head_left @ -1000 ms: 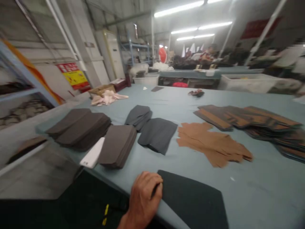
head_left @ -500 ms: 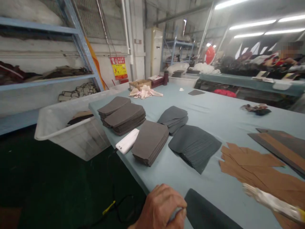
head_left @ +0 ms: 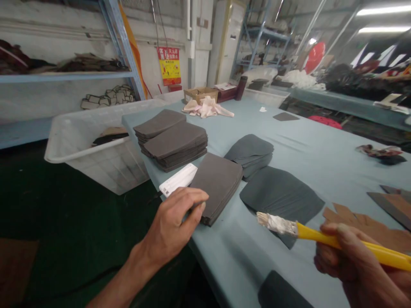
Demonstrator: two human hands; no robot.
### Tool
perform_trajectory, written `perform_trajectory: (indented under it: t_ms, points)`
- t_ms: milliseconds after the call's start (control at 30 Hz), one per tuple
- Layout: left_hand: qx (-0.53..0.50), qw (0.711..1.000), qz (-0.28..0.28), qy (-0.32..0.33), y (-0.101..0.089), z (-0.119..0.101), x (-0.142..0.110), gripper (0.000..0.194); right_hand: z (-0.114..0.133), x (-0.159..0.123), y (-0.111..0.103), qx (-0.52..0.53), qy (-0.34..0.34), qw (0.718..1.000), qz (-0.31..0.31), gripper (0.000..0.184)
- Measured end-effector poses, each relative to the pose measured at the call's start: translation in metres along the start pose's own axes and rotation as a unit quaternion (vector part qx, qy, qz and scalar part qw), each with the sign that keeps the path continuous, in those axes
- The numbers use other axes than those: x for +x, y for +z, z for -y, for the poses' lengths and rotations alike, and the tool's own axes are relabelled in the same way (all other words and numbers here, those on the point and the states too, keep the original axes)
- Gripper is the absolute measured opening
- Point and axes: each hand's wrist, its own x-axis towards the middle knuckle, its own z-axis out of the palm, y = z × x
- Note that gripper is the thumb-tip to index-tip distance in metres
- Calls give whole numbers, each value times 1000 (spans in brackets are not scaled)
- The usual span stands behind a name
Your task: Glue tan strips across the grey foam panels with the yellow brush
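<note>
My left hand (head_left: pixel 175 222) reaches over the table's near edge, fingers curled and pinching at the near corner of a stack of brown cut pieces (head_left: pixel 218 186). A white flat device (head_left: pixel 178 179) lies just beyond that hand. My right hand (head_left: pixel 356 267) at the lower right is closed round the yellow handle of a brush (head_left: pixel 324 237), whose white-crusted bristles point left over a dark grey stack (head_left: pixel 281 199). A dark piece (head_left: pixel 279 295) lies at the table's near edge.
The blue-grey table (head_left: pixel 308 149) also carries two more brown stacks (head_left: pixel 171 139), another grey stack (head_left: pixel 250 152), tan pieces (head_left: pixel 362 218) and pink cloth (head_left: pixel 207 109). A white plastic bin (head_left: pixel 93 149) stands left of the table. Shelving runs along the left wall.
The view has swung left and down. My left hand left the dark piece and moved forward to the brown stack. The brush and my right hand have come into view.
</note>
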Motion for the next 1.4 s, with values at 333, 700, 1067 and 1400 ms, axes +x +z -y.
perform_trajectory:
  t_ms: [333,700,1067,1400]
  points:
    - [25,986,153,63,6,37,41,20,33,15,43,-51,-45,996,58,55]
    - [25,975,202,86,13,51,47,21,42,19,64,-45,-67,995,52,53]
    - [38,975,192,106,17,48,40,22,40,44,55,3,-30,999,-33,52]
    - [18,972,221,81,12,46,40,24,54,21,72,-16,-73,994,74,45]
